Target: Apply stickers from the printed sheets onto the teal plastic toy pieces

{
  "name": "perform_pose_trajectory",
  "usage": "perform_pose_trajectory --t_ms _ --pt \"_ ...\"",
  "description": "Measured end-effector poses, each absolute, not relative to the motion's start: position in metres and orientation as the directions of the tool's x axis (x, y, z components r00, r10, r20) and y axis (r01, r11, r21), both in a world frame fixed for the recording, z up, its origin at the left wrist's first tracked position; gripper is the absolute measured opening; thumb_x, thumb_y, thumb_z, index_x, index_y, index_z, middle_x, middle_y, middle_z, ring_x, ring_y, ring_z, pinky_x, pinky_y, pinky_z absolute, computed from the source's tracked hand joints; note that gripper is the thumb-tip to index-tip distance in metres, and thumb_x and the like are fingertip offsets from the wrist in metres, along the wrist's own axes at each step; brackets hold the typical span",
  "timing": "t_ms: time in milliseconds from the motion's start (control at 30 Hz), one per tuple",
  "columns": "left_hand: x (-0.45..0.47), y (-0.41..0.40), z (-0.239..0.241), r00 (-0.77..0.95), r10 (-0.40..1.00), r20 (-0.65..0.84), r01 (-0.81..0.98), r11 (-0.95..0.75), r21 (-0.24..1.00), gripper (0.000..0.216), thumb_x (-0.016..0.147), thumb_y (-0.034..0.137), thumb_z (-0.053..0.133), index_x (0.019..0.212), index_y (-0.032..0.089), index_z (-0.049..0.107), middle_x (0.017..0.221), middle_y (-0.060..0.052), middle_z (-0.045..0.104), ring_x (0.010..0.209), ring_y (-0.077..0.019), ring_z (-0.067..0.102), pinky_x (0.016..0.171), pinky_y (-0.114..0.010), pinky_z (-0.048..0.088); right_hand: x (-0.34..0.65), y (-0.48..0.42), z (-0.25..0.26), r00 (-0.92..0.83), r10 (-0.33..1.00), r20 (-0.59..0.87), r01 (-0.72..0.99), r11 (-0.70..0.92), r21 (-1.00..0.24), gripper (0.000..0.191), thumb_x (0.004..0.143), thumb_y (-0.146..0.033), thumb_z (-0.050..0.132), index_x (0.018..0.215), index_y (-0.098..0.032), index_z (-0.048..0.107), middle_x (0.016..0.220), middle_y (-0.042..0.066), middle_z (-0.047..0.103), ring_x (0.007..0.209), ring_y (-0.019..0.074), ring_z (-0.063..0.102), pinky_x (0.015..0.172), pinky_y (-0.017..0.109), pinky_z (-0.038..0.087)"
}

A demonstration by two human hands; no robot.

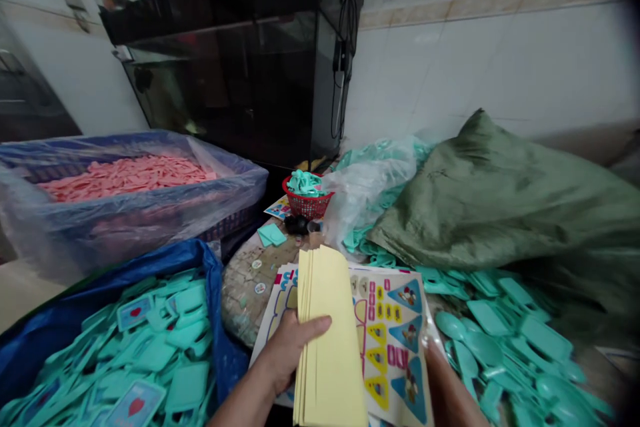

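Observation:
My left hand (287,347) grips a thick stack of pale yellow sheets (325,333), thumb across the top sheet, held upright over the table. Under and right of the stack lies a sticker sheet (395,340) with blue triangles, yellow and pink shapes. My right hand (447,387) shows at the bottom, by the sticker sheet's right edge; its fingers are mostly hidden. Teal plastic spoon-like pieces (500,340) lie heaped to the right.
A blue-lined bin of teal plastic tags (150,340) stands at the left, a crate of pink pieces (125,177) behind it. A small red basket (307,200), a clear bag (370,187), a green sack (500,200) and a black cabinet (240,67) lie beyond.

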State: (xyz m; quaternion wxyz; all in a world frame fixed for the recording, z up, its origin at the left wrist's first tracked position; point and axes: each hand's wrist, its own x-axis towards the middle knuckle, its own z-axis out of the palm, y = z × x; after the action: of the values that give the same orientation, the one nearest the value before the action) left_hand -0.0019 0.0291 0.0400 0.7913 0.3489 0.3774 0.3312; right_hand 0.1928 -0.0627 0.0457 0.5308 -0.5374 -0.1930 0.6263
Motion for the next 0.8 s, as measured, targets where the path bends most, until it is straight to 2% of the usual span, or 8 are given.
perform_pose_trajectory --t_ms 67,133,233,333,467,600,700,800 --pt "-0.002 0.028 0.039 0.501 0.780 -0.374 -0.254 0.546 0.798 0.043 0.066 0.033 0.071 0.099 0.006 0.065 0.080 -0.016 0.072 0.069 -0.0262 0.067 0.067 -0.037 0.053 0.197 -0.063 0.053 0.147 0.843 -0.518 -0.558 -0.361 -0.747 0.071 0.070 -0.067 0.051 0.123 -0.020 0.052 0.111 0.010 0.066 0.109 0.0313 0.056 0.088 0.045 0.048" --pt "-0.002 0.028 0.036 0.518 0.773 -0.365 -0.261 0.550 0.794 0.043 0.067 0.034 0.070 0.099 0.006 0.064 0.080 -0.016 0.072 0.068 -0.0264 0.067 0.067 -0.037 0.053 0.201 -0.064 0.052 0.223 0.808 -0.545 -0.559 -0.352 -0.751 0.070 0.068 -0.058 0.063 0.125 -0.021 0.048 0.107 0.009 0.068 0.100 0.0292 0.062 0.083 0.041 0.052" --pt "-0.002 0.030 0.031 0.541 0.769 -0.341 -0.274 0.545 0.793 0.044 0.068 0.034 0.070 0.101 0.007 0.063 0.087 -0.017 0.071 0.072 -0.0282 0.068 0.070 -0.040 0.052 0.209 -0.064 0.039 0.330 0.801 -0.499 -0.415 -0.352 -0.839 0.065 0.060 -0.044 0.075 0.115 -0.018 0.052 0.091 0.007 0.073 0.082 0.0281 0.068 0.070 0.036 0.056" --pt "-0.003 0.031 0.030 0.538 0.769 -0.346 -0.261 0.542 0.798 0.045 0.067 0.034 0.070 0.102 0.007 0.063 0.089 -0.018 0.071 0.075 -0.0289 0.068 0.072 -0.041 0.052 0.218 -0.059 0.026 0.314 0.850 -0.422 -0.251 -0.355 -0.901 0.057 0.062 -0.049 0.070 0.107 -0.019 0.055 0.079 0.004 0.074 0.068 0.0273 0.069 0.059 0.035 0.056" --pt "-0.002 0.029 0.040 0.505 0.782 -0.366 -0.246 0.537 0.807 0.046 0.066 0.035 0.071 0.101 0.007 0.064 0.086 -0.016 0.072 0.072 -0.0270 0.068 0.070 -0.038 0.053 0.238 -0.047 0.022 0.386 0.890 -0.243 0.196 -0.337 -0.921 0.051 0.068 -0.049 0.061 0.109 -0.019 0.056 0.088 0.006 0.072 0.080 0.0280 0.067 0.069 0.037 0.055" --pt "0.000 0.027 0.054 0.476 0.804 -0.356 -0.231 0.505 0.831 0.040 0.065 0.033 0.072 0.095 0.008 0.067 0.087 -0.014 0.072 0.071 -0.0246 0.067 0.068 -0.035 0.053 0.245 -0.039 0.022 0.521 0.818 0.244 0.702 -0.249 -0.667 0.068 0.068 -0.052 0.056 0.118 -0.007 0.051 0.109 0.021 0.062 0.103 0.0380 0.056 0.087 0.053 0.043" --pt "0.003 0.027 0.055 0.476 0.811 -0.342 -0.220 0.486 0.846 0.036 0.067 0.033 0.071 0.093 0.008 0.068 0.083 -0.013 0.072 0.070 -0.0234 0.067 0.067 -0.034 0.052 0.215 -0.037 0.019 0.360 0.828 0.430 0.807 -0.045 -0.588 0.065 0.077 -0.050 0.050 0.127 -0.009 0.044 0.125 0.020 0.051 0.117 0.0337 0.046 0.096 0.051 0.039" --pt "0.007 0.027 0.049 0.496 0.810 -0.314 -0.273 0.488 0.829 0.040 0.070 0.034 0.069 0.101 0.009 0.065 0.089 -0.014 0.071 0.077 -0.0248 0.067 0.072 -0.035 0.052 0.166 -0.038 0.011 0.253 0.915 0.316 0.713 0.045 -0.699 0.068 0.081 -0.050 0.047 0.134 -0.009 0.035 0.136 0.018 0.043 0.126 0.0290 0.037 0.103 0.047 0.034"
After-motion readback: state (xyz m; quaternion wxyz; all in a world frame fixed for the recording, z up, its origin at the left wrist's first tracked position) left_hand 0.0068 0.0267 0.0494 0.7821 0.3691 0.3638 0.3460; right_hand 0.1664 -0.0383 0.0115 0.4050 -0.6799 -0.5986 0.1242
